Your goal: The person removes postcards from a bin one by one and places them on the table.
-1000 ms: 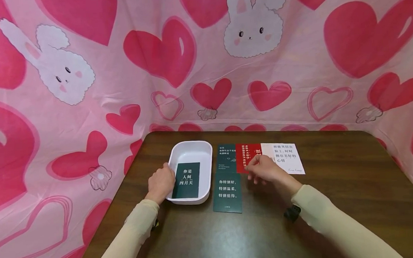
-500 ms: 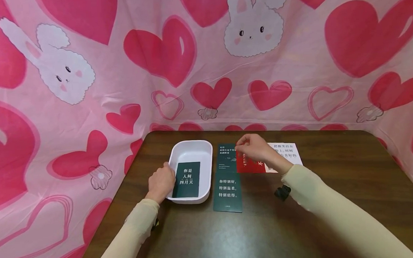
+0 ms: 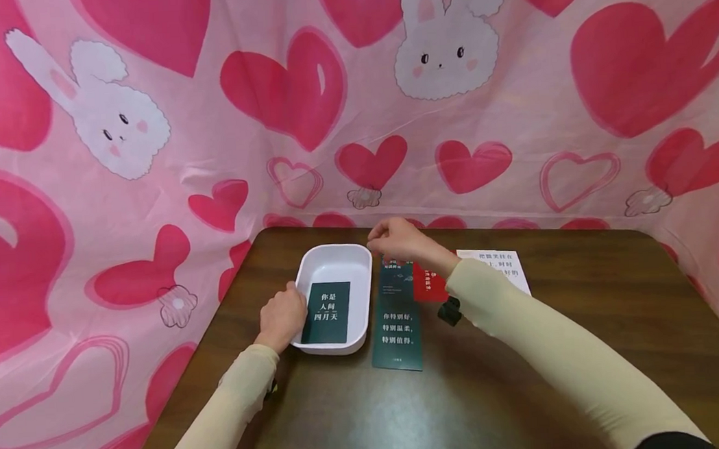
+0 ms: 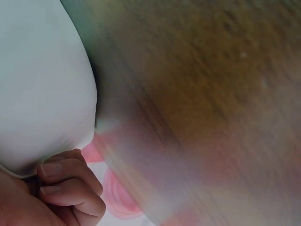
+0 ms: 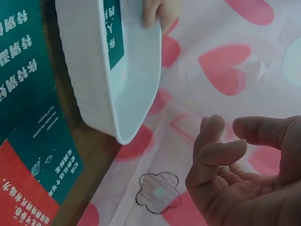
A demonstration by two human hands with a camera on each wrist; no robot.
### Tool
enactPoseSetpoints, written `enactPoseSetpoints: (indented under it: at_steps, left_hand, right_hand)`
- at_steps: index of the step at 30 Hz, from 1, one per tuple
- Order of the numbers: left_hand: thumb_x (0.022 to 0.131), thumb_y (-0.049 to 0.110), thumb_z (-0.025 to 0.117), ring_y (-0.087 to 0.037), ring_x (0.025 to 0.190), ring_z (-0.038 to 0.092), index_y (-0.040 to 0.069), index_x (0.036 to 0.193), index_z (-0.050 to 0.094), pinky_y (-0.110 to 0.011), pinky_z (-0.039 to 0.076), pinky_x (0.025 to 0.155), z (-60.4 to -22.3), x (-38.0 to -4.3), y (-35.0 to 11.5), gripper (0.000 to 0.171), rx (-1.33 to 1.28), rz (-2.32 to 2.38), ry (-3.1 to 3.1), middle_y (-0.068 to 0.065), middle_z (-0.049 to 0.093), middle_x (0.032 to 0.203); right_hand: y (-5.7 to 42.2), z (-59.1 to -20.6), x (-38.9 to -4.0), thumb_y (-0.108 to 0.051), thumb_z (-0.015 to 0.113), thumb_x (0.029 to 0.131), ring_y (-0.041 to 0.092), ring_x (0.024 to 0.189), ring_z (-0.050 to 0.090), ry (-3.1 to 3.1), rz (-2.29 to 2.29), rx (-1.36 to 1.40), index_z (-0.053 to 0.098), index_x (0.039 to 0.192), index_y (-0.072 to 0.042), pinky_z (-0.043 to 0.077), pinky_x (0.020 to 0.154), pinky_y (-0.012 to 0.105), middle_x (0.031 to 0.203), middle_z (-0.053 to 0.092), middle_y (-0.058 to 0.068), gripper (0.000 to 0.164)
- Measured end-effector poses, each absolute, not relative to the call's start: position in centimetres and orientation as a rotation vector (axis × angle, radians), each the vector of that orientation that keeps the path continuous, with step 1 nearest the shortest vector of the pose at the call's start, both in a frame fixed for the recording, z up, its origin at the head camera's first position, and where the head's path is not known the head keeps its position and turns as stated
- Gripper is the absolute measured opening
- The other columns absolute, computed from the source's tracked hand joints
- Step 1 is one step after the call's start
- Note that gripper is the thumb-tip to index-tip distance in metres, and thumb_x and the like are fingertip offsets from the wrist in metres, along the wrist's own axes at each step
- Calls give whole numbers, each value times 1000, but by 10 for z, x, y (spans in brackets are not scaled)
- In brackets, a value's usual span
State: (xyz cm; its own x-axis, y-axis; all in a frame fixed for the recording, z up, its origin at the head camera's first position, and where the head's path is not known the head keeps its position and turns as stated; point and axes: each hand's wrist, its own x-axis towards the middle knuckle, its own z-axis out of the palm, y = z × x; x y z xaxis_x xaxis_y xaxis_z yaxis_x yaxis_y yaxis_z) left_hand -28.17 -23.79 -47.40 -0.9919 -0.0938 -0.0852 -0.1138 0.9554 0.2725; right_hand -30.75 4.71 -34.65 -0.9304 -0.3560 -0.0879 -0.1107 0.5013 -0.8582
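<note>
At the left, a white plastic tray (image 3: 340,261) stands on the table. My left hand (image 3: 281,316) grips its left rim; in the left wrist view, curled fingers (image 4: 70,190) meet the rim. A dark green card (image 3: 326,322) with white writing lies inside. My right hand (image 3: 397,239) hovers over the far end of the upper green card (image 3: 397,284), near the tray's far right corner. Thumb and index finger are bent but apart in the right wrist view, with nothing between them. Its forearm partly covers the red card (image 3: 428,285) and the white card (image 3: 504,264).
A lower green card (image 3: 397,339) lies right of the tray, touching the upper one. All rest on a dark wooden table (image 3: 619,318). A pink cloth (image 3: 513,112) with hearts and rabbits hangs behind and to the left.
My right hand has moved left and away from me, from over the red and white cards to the upper green card's far end. My left hand stays at the tray.
</note>
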Motion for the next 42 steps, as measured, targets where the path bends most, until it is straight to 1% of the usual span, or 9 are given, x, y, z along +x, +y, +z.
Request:
enactPoseSetpoints:
  at_steps: [6, 10, 12, 15, 19, 23, 27, 34, 42]
  left_hand:
    - [108, 25, 57, -33, 80, 68, -7, 138, 50, -54, 63, 77, -474, -284, -239, 44, -165, 427, 3040, -22, 66, 99]
    - [108, 25, 57, -33, 78, 67, -7, 136, 51, -53, 63, 76, -476, -286, -240, 43, -159, 416, 3040, -21, 66, 97]
    - [108, 25, 57, -32, 77, 67, -7, 135, 51, -53, 63, 75, -477, -287, -240, 43, -158, 412, 3037, -21, 66, 96]
    - [107, 26, 58, -30, 76, 67, -6, 135, 51, -51, 63, 75, -477, -287, -240, 43, -161, 422, 3022, -19, 66, 94]
    - [107, 26, 59, -29, 76, 67, -5, 135, 51, -50, 63, 74, -476, -287, -239, 43, -163, 439, 3008, -17, 65, 93]
    - [107, 26, 58, -31, 76, 68, -6, 133, 52, -52, 63, 74, -478, -287, -239, 41, -170, 423, 3004, -18, 65, 92]
    - [107, 26, 58, -31, 76, 68, -5, 131, 53, -52, 63, 74, -478, -286, -238, 39, -177, 415, 2999, -18, 65, 91]
    - [108, 26, 57, -29, 72, 67, -4, 130, 53, -49, 64, 72, -476, -285, -239, 38, -156, 441, 3006, -15, 63, 87]
    - [108, 27, 57, -29, 72, 66, -6, 130, 53, -49, 63, 71, -477, -286, -241, 40, -142, 395, 3019, -16, 63, 86]
  right_hand:
    - [17, -347, -320, -20, 66, 102, 23, 73, 69, 2474, -1310, -436, 63, 130, 4, 49, 53, 26, 108, 74, 19, 37]
    - [-4, -352, -324, -21, 65, 102, 26, 78, 72, 2485, -1181, -392, 68, 116, 4, 51, 55, 28, 105, 72, 19, 29]
    - [-13, -355, -325, -22, 65, 102, 29, 81, 73, 2469, -1139, -352, 65, 106, 3, 55, 62, 35, 102, 68, 16, 25]
    - [-26, -362, -325, -21, 66, 100, 36, 91, 74, 2419, -1119, -287, 56, 104, 1, 59, 72, 40, 101, 59, 14, 25]
    - [-36, -375, -326, -20, 65, 100, 39, 95, 73, 2306, -1131, -224, 49, 124, 3, 55, 64, 32, 111, 53, 15, 38]
    - [-44, -389, -325, -21, 65, 102, 27, 76, 67, 2155, -1160, -155, 42, 139, 4, 49, 57, 26, 131, 53, 22, 50]
    - [-50, -401, -321, -20, 65, 102, 21, 66, 61, 2015, -1202, -88, 40, 139, 3, 48, 56, 25, 144, 51, 29, 49]
    - [-57, -414, -318, -19, 63, 102, 19, 63, 56, 1948, -1275, -18, 44, 129, 1, 45, 54, 25, 136, 58, 30, 39]
    - [-62, -415, -317, -14, 63, 100, 20, 66, 56, 1815, -1452, 103, 29, 146, 3, 48, 55, 23, 142, 50, 30, 59]
